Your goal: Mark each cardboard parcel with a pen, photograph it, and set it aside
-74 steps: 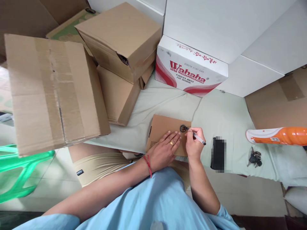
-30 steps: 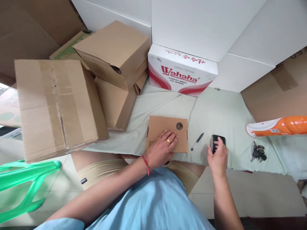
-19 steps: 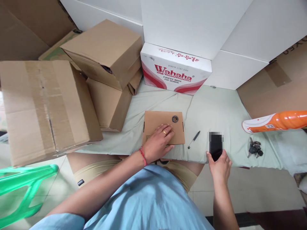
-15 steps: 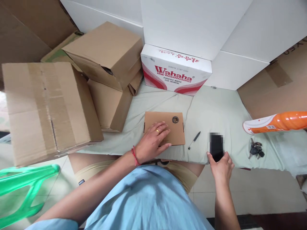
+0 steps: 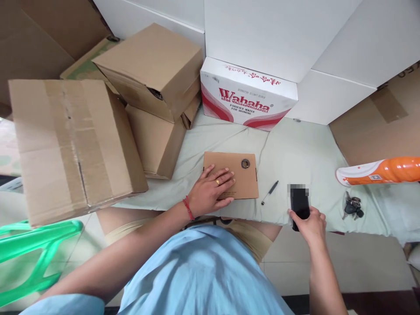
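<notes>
Flat cardboard box (image 5: 244, 186) and black smartphone (image 5: 300, 203) are located toward the near edge of a surface covered with pale green cloth (image 5: 292, 148). At the rear left, a large taped carton (image 5: 80, 144) is placed well apart from both. A white-and-red Wahaha water carton (image 5: 247, 100) is stood at the rear, against white panels (image 5: 259, 35). At the far right, an orange bottle (image 5: 382, 170) is laid on its side and cut off by the frame.

The box is oriented with its long sides roughly left to right. Its left and middle portion is covered by the left hand (image 5: 210, 192), which is laid palm down with fingers spread; nothing is gripped by it.

The smartphone is held at its lower half by the right hand (image 5: 311, 221). The grip is narrow: the thumb is set at the left edge, the fingers at the right. The long axis is directed away from the body, with the upper half projected forward of the grip. The right hand is the nearer one; the left is separated from the device by the box's right portion and a pen. Whether the device is lifted or rested on the cloth cannot be told; its upper end is obscured by pixelation.

A bunch of keys (image 5: 352, 205) is laid to the right of the smartphone. The pen (image 5: 270, 192) is laid slantwise between box and smartphone, touching neither. A round dark mark (image 5: 245, 163) is found near the box's far right corner.
</notes>
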The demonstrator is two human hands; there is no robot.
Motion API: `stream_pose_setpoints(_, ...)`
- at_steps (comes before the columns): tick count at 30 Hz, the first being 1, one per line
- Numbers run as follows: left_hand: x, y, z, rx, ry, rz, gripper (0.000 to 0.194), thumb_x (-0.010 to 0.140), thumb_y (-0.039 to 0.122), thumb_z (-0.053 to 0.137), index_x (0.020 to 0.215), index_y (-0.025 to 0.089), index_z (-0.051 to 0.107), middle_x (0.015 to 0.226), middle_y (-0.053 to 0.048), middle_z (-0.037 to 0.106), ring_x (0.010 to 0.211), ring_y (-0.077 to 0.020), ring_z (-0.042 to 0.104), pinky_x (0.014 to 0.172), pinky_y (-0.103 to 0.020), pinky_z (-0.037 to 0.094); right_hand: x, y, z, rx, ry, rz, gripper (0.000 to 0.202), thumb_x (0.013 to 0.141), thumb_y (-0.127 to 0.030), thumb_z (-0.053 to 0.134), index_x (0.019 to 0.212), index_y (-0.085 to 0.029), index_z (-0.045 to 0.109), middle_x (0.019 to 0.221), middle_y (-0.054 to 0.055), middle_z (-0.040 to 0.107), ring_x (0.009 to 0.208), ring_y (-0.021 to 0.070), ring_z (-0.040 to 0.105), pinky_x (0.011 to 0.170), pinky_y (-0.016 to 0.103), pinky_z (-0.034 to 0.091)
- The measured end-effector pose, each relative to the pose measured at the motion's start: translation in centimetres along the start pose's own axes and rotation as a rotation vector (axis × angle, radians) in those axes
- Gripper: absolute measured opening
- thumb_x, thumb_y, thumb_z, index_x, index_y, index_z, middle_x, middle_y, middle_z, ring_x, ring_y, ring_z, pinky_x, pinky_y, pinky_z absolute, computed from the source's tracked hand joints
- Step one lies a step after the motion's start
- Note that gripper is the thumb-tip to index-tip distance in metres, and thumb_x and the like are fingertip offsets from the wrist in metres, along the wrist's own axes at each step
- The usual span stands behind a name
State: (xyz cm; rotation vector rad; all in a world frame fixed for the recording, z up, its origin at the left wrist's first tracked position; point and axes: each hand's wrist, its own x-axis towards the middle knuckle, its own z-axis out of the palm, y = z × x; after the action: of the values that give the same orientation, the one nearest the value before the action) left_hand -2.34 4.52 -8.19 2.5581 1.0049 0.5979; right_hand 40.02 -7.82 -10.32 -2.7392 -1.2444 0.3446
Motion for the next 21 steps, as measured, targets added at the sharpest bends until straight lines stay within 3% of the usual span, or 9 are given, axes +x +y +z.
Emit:
stream_pose_setpoints(5,-0.2,0.1,0.3,0.004,0.035,-0.009,0.051,0.105,0.051,0.064,0.147,0.022,0.07,0.156,-0.012,0.068,0.15,-0.0345,0.059,0.134,-0.064,0.029,-0.8,0.9,-1.0,0.083,-0.007,0.03,0.094,0.055,-0.08,0.075,0.12,-0.014,0.06,0.111,0.023,0.064,0.136,0.0487,0.051,0.11,0.059,0.05)
stream_pose_setpoints(9,-0.2,0.1,0.4,0.003,0.042,-0.021,0.051,0.104,0.052,0.065,0.145,0.022,0.071,0.157,-0.011,0.068,0.149,-0.0342,0.06,0.134,-0.063,0.03,-2.4,-0.5,-1.6,0.166,0.047,0.071,0.085,0.055,-0.079,0.075,0.112,-0.018,0.058,0.117,0.023,0.064,0.135,0.0481,0.053,0.112,0.061,0.049)
stream_pose_setpoints(14,-0.1,0.1,0.5,0.005,0.048,-0.013,0.051,0.104,0.051,0.065,0.145,0.021,0.07,0.157,-0.012,0.067,0.15,-0.0341,0.06,0.134,-0.064,0.03,-6.4,-7.0,-2.2,0.365,0.081,-0.026,0.08,0.064,-0.075,0.076,0.119,-0.02,0.06,0.129,0.018,0.062,0.112,0.0364,0.067,0.109,0.058,0.053)
stream_pose_setpoints(19,0.1,0.0,0.2,-0.016,0.031,-0.017,0.052,0.105,0.051,0.064,0.147,0.021,0.07,0.156,-0.014,0.068,0.15,-0.0365,0.059,0.133,-0.067,0.029,-10.4,-15.5,-1.7,0.524,0.108,-0.468,0.068,0.077,-0.061,0.08,0.127,-0.023,0.056,0.124,0.011,0.063,0.114,0.0311,0.064,0.104,0.053,0.057)
stream_pose_setpoints(21,0.2,-0.1,0.1,-0.025,0.03,-0.018,0.055,0.104,0.052,0.064,0.149,0.021,0.07,0.156,-0.015,0.067,0.15,-0.0376,0.058,0.133,-0.066,0.029,-11.4,-18.1,-1.3,0.544,0.153,-0.555,0.064,0.079,-0.056,0.082,0.127,-0.023,0.053,0.124,0.011,0.061,0.116,0.0316,0.063,0.103,0.055,0.058)
